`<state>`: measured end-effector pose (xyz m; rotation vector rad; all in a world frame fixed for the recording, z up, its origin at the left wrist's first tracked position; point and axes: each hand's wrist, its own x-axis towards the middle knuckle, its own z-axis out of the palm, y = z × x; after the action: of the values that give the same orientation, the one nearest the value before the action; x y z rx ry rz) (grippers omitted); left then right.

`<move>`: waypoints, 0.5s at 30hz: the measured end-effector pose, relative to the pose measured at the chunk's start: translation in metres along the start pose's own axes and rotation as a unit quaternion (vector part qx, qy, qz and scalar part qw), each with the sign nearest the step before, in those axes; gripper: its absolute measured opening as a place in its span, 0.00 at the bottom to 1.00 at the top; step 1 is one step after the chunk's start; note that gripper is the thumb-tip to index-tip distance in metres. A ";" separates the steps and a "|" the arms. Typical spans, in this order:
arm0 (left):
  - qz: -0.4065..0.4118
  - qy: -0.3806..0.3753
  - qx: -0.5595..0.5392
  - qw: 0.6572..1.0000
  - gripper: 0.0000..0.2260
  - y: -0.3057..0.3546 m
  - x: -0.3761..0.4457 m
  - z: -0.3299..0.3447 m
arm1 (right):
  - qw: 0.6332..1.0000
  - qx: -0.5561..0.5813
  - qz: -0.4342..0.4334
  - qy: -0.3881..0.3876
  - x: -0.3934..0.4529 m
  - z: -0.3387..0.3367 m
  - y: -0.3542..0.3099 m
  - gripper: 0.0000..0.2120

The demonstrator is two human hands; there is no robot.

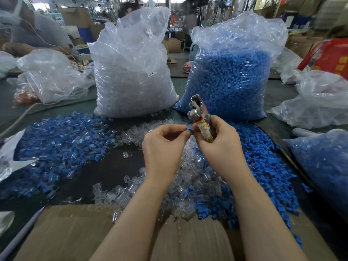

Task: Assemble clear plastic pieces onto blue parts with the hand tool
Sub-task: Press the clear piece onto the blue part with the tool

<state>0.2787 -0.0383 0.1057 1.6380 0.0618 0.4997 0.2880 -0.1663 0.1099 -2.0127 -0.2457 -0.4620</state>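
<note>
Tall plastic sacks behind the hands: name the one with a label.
The left sack of clear plastic pieces; it bears a small white sticker. The right sack of blue parts shows none.

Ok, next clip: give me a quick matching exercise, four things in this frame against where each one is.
Things:
1. hand tool
2. small blue part
3. bag of clear pieces
4. bag of blue parts

Places:
a. standing at back, right of centre
b. pinched by left hand
c. standing at back, left of centre
d. gripped in right hand

Pairs: 1-d, 2-b, 3-c, 4-a
</note>
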 end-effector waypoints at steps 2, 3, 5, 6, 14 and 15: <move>-0.027 0.002 -0.025 0.999 0.05 0.000 0.001 -0.001 | 0.999 0.022 0.017 -0.023 0.002 -0.004 0.002 0.04; -0.038 0.001 -0.040 0.998 0.06 0.000 0.002 -0.001 | 0.999 0.026 0.027 -0.038 0.003 -0.007 0.004 0.05; -0.049 -0.004 -0.069 0.996 0.08 0.000 0.004 -0.002 | 0.996 0.014 0.049 -0.074 0.003 -0.014 0.008 0.06; -0.050 -0.007 -0.085 0.995 0.08 0.000 0.004 -0.003 | 0.994 0.009 0.063 -0.092 0.003 -0.016 0.011 0.06; -0.044 -0.019 -0.146 0.988 0.07 0.000 0.006 -0.005 | 0.980 -0.009 0.087 -0.178 0.001 -0.022 0.011 0.04; -0.044 -0.022 -0.150 0.987 0.06 0.000 0.006 -0.005 | 0.980 -0.009 0.085 -0.179 0.001 -0.021 0.011 0.04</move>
<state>0.2825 -0.0314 0.1076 1.3442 0.0247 0.3856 0.2886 -0.1902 0.1104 -2.1051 -0.2859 0.0094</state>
